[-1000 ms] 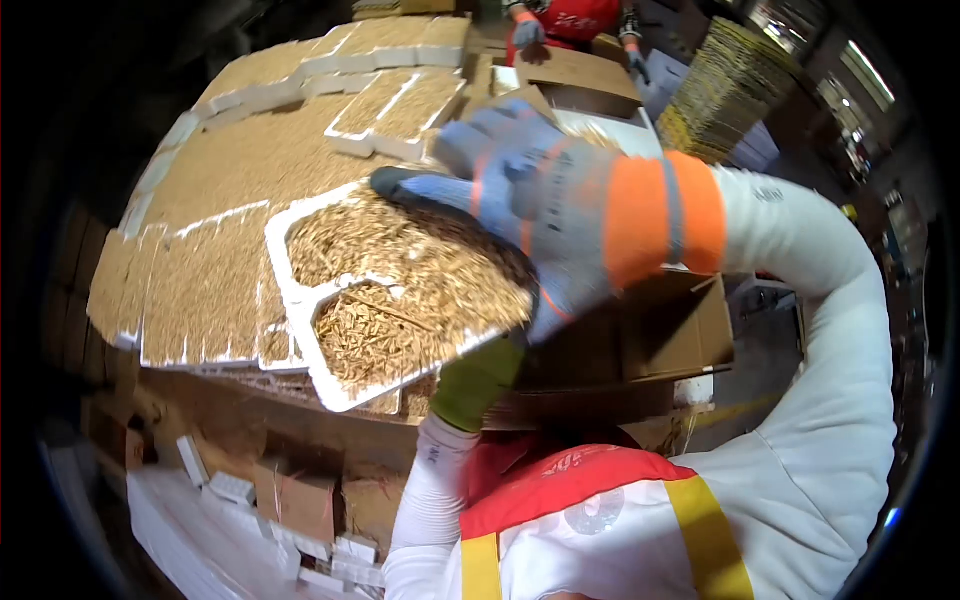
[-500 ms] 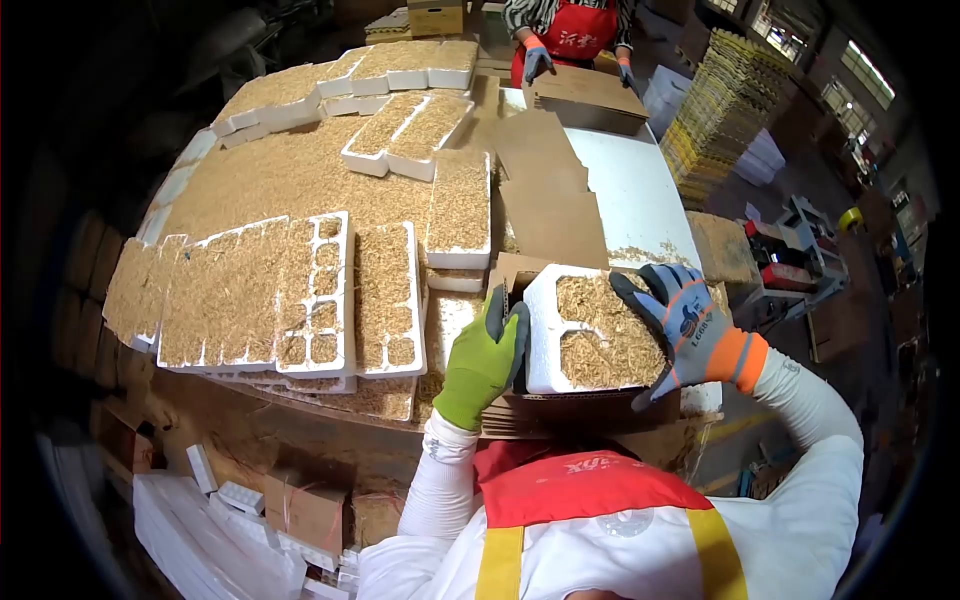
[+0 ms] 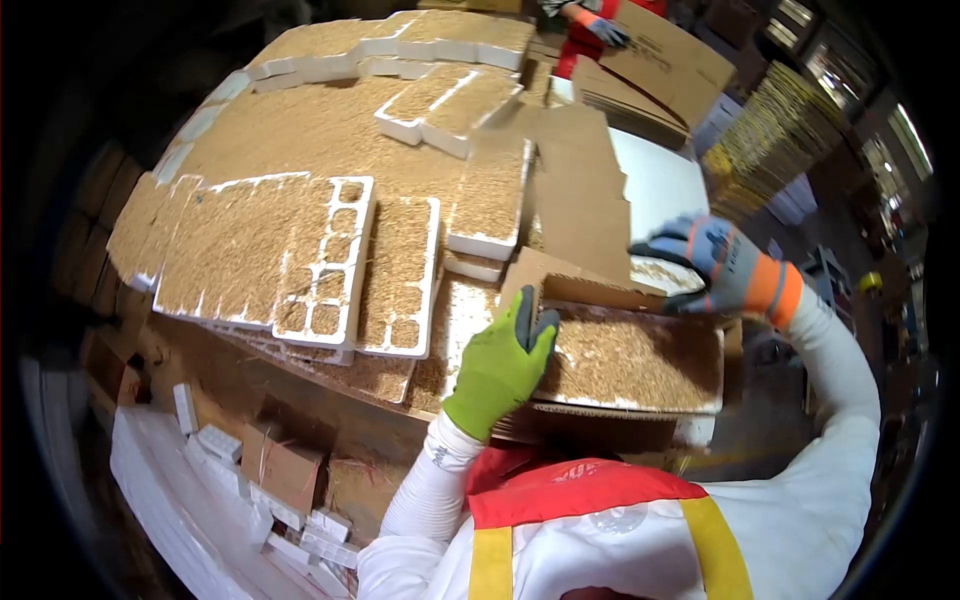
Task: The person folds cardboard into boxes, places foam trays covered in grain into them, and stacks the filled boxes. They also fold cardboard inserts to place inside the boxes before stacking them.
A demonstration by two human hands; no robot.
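Note:
A white foam tray filled with wood shavings (image 3: 640, 358) lies in an open cardboard box (image 3: 600, 412) in front of me. My left hand (image 3: 503, 368), in a green glove with dark fingertips, grips the box's left end beside the tray. Over the box's far right side hovers my right hand (image 3: 715, 268), in a grey and orange glove. Its fingers are spread, slightly blurred, and hold nothing. Flat cardboard sheets (image 3: 580, 190) lie just beyond the box.
Several foam trays of shavings (image 3: 240, 255) cover the table's left, with another tray (image 3: 492, 190) nearer the box. Across the table, a co-worker's gloved hand (image 3: 603, 28) is at a cardboard box (image 3: 665, 60). A tall yellowish stack (image 3: 775, 130) stands at right.
The foam tray has gone from tilted in my hands to lying in the box. My right hand has let go and moved up and away. The co-worker's cardboard now stands raised.

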